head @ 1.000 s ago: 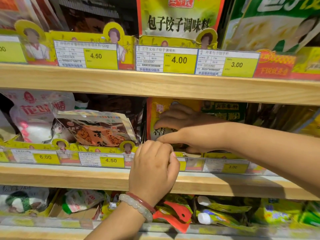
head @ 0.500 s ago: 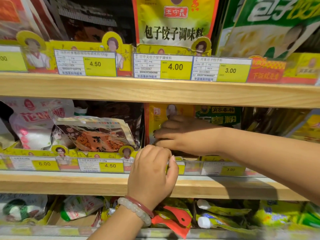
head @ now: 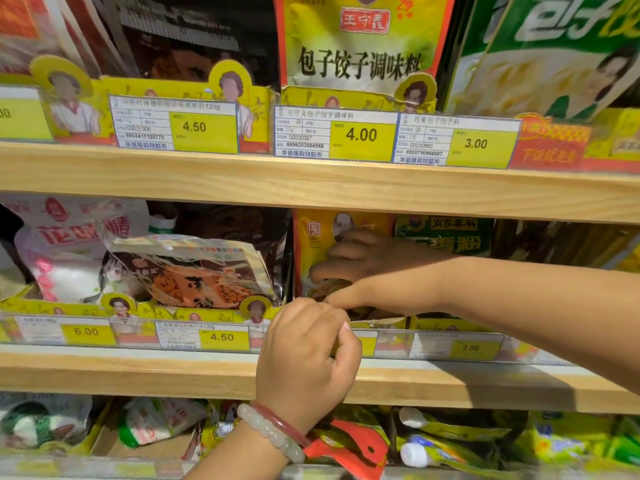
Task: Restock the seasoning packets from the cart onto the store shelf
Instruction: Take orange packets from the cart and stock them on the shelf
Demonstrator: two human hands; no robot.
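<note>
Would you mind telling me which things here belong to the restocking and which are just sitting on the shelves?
In the job: right hand on the yellow seasoning packets; left hand at the shelf's front rail.

Just there: noodle packet, white sugar bag, price tags, green packet.

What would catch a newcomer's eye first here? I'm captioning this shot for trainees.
Two hands meet at the middle shelf: the right hand lies on a yellow packet, and the left hand, with bracelets at the wrist, is curled at the shelf's front rail. Above, yellow price tags line the upper shelf.
</note>
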